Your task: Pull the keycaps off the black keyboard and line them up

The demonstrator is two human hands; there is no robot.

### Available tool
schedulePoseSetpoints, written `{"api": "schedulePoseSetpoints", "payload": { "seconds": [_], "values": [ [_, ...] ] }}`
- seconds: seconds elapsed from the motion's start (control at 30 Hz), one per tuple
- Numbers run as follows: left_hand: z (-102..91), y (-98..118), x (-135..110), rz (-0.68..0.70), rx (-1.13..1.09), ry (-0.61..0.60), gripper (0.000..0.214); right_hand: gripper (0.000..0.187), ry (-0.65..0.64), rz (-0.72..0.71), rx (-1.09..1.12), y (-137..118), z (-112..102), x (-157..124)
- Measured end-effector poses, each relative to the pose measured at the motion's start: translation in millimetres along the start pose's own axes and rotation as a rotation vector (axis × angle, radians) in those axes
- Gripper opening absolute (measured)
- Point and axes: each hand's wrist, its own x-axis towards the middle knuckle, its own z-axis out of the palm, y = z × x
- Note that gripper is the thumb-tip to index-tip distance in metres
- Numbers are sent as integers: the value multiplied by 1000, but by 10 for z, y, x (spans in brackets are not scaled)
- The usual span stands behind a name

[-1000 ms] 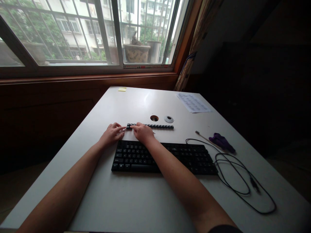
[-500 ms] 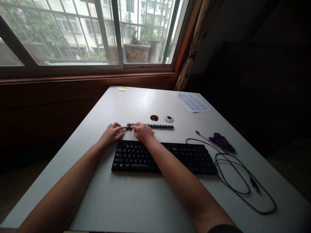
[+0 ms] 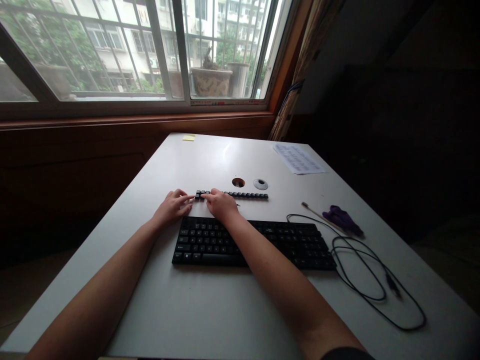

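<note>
A black keyboard [image 3: 262, 242] lies on the white table [image 3: 210, 310] in front of me. Just beyond it runs a row of loose black keycaps [image 3: 247, 195]. My left hand [image 3: 171, 206] rests on the table at the row's left end, fingers curled, index fingertip touching the end keycap. My right hand [image 3: 221, 204] lies over the left part of the row, fingers bent down onto the keycaps. Whether either hand pinches a keycap is hidden by the fingers.
A black cable [image 3: 371, 280] coils right of the keyboard. A purple cloth [image 3: 342, 219] and a thin stick [image 3: 318, 215] lie at the right. A cable hole [image 3: 238, 182], its round cap [image 3: 260, 184], a printed sheet [image 3: 299, 159] and a yellow note [image 3: 188, 137] lie farther back.
</note>
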Motion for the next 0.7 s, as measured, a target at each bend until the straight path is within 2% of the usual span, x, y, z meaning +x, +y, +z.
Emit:
{"api": "schedulePoseSetpoints", "payload": {
  "seconds": [0.27, 0.47, 0.57, 0.7],
  "values": [
    [-14, 23, 3, -5, -1, -9, 38, 40, 82, 25, 62, 6, -3, -19],
    [-49, 69, 18, -19, -44, 21, 38, 37, 299, 25, 255, 54, -22, -4],
    [-65, 84, 21, -25, -88, 49, 35, 36, 405, 11, 393, 93, -132, 1],
    [-155, 192, 30, -66, -216, 141, 28, 39, 544, 20, 672, 106, -438, -75]
  ]
}}
